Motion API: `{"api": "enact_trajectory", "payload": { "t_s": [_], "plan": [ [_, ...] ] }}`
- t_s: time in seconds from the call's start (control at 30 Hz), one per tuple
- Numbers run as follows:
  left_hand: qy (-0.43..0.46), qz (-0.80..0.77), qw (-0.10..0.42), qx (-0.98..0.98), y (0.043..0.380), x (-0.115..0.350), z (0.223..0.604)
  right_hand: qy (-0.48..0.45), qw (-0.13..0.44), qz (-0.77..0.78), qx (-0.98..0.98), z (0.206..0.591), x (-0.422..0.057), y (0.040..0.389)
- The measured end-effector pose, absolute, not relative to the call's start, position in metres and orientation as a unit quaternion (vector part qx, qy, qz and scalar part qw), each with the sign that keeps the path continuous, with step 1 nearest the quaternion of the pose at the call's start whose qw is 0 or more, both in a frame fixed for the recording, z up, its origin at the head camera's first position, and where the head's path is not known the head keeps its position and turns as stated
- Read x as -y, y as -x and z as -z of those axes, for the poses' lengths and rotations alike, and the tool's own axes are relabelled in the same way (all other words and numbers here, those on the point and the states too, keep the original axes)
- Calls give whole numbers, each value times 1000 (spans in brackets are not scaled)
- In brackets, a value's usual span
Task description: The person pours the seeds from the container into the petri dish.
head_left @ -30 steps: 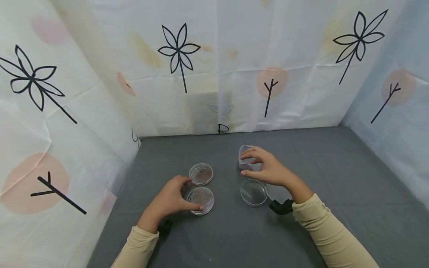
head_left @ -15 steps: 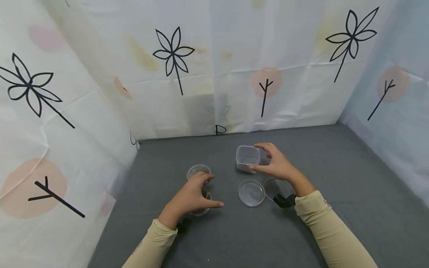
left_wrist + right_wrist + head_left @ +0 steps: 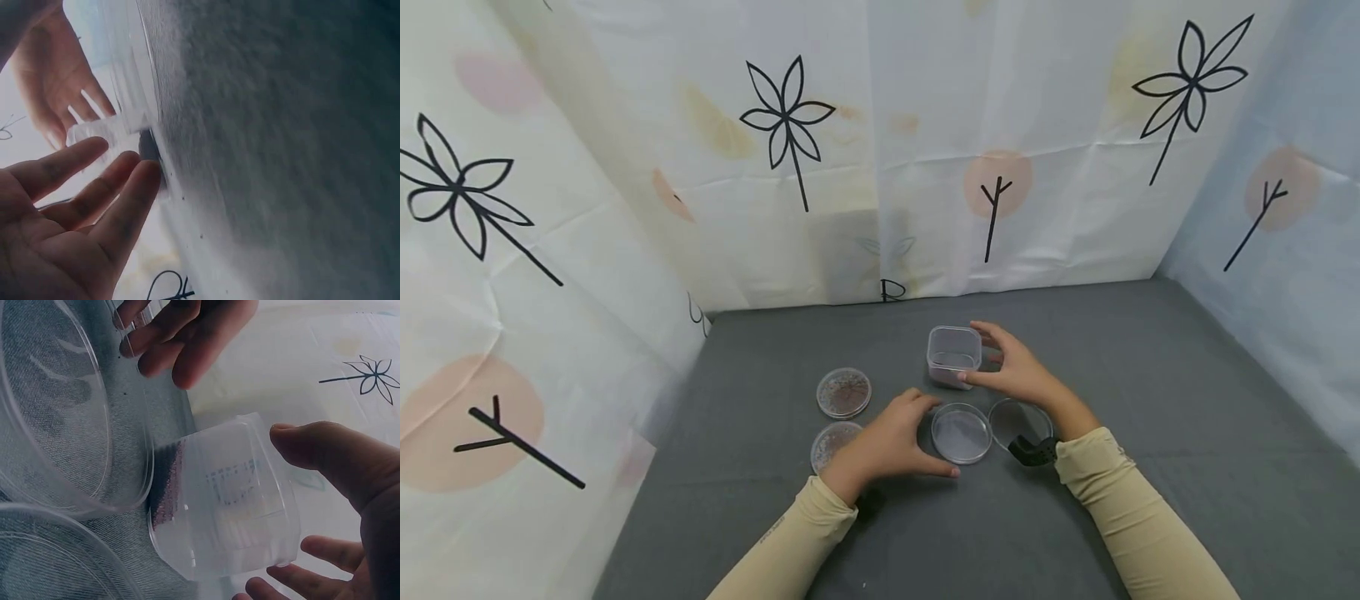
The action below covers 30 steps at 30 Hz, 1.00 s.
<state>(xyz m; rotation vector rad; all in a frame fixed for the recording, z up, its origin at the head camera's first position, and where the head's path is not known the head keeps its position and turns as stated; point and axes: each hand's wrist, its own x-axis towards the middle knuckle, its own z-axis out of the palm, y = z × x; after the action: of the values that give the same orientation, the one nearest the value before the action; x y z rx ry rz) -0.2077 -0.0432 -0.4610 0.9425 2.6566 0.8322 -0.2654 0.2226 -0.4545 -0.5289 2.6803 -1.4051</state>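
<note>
My left hand [image 3: 891, 437] is beside a clear petri dish [image 3: 961, 433], its thumb and fingers spread at the dish's left side. I cannot tell whether it touches the rim. The left wrist view shows those fingers extended. My right hand [image 3: 1022, 371] is at the right side of a square clear plastic container [image 3: 953, 350], thumb at its near side and index finger by its far corner. Pinkish grains lie in the bottom of this container in the right wrist view. A second clear dish [image 3: 1018, 417] lies under the right wrist, partly hidden by the black wrist camera.
To the left lie a petri dish with brownish, speckled contents [image 3: 844, 393] and a similar dish [image 3: 832, 442] partly covered by my left hand. Everything stands on a grey cloth-covered table [image 3: 1075, 533]. Printed fabric [image 3: 925, 192] hangs behind and at both sides.
My left hand has moved right, from the speckled dishes to the clear petri dish. My right hand shifted from above the square container to its right side, then stayed there.
</note>
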Motion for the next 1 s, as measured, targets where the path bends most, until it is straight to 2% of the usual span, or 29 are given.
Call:
{"api": "enact_trajectory", "payload": {
  "t_s": [0.53, 1.0],
  "plan": [
    [-335, -268, 118, -895, 221, 29, 465, 140, 64, 478, -865, 464, -216, 272],
    [-340, -288, 121, -887, 221, 32, 463, 130, 42, 495, -858, 462, -220, 268]
  ]
}}
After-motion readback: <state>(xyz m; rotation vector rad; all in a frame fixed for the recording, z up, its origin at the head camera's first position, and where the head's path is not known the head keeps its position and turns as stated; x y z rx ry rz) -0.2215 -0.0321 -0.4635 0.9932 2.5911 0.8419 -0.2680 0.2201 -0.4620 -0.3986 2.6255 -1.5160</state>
